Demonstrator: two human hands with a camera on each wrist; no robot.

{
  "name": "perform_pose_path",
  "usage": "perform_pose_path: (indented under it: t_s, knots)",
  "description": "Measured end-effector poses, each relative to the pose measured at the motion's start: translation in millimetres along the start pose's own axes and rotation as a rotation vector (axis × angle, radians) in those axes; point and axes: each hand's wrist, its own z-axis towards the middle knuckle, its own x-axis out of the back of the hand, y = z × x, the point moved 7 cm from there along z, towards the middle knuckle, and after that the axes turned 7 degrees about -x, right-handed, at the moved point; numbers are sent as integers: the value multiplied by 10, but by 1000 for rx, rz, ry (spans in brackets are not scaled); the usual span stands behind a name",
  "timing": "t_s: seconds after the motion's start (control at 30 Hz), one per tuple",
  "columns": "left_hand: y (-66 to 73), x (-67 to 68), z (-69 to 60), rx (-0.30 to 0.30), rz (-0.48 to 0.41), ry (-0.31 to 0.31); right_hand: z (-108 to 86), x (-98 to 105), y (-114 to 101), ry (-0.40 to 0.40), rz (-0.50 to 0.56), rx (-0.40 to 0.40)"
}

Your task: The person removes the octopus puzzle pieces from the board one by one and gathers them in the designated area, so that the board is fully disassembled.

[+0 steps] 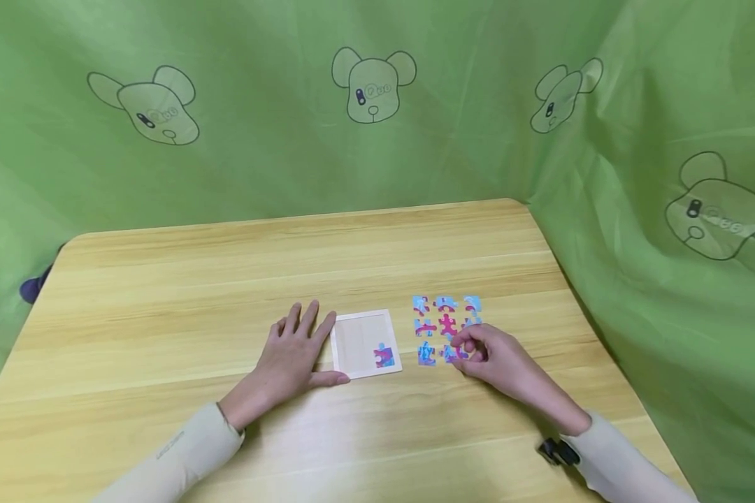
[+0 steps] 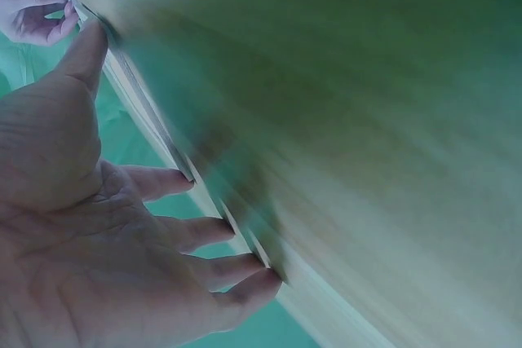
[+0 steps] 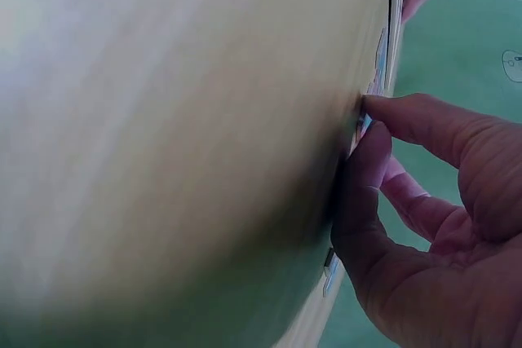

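A square wooden puzzle frame [image 1: 360, 316] lies on the table with one pink and blue jigsaw piece [image 1: 384, 356] in its lower right corner. My left hand [image 1: 289, 363] rests spread on the tabletop, its thumb and index finger against the frame's left side. To the right of the frame, several loose jigsaw pieces [image 1: 426, 353] lie in spaced rows, blue, pink and purple. At their lower right my right hand [image 1: 500, 360] pinches a jigsaw piece [image 1: 449, 354] between thumb and index finger, low at the table. In the right wrist view those fingertips hide most of it.
The light wooden table [image 1: 163, 300] has rounded far corners. Green cloth [image 1: 258, 154] printed with bear heads hangs behind it and along the right side. Something dark [image 1: 33, 286] sticks out past the table's left edge.
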Motion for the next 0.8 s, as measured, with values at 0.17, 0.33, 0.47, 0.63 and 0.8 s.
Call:
perform_pose_path:
  t_s: [0.17, 0.33, 0.47, 0.63, 0.8]
  knots:
    - [-4, -3, 13, 6, 4, -12, 1, 9, -11, -13, 4, 2]
    - [-1, -1, 18, 8, 0, -16, -32, 17, -53, -20, 48, 1]
    - [-8, -7, 10, 9, 0, -11, -62, -4, -114, -12, 84, -5]
    - [-7, -17, -1, 8, 0, -13, -34, -91, -180, -73, 191, -52]
    - [-11, -26, -1, 14, 0, -20, 51, -246, -280, -216, 354, -92]
